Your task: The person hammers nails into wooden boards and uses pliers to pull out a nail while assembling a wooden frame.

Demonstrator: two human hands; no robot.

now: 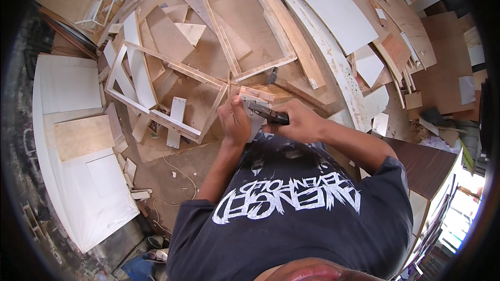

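Close to my chest, my left hand (235,121) grips a short piece of wood with a white face (254,126), its thumb lying along the upper edge. My right hand (301,121) is closed around dark-handled pliers (272,115). Their metal jaws rest against the white face, though what is between the jaws is too small to make out. Just beyond both hands, a hammer (302,96) lies on the work table (260,36) with its head pointing away to the left.
Two rectangular wooden frames (179,65) (287,41) lie on the table among loose boards and offcuts. A long white panel (333,8) stretches along the right. White panels (99,203) stand at far left, and a dark brown cabinet top (416,166) is at my right.
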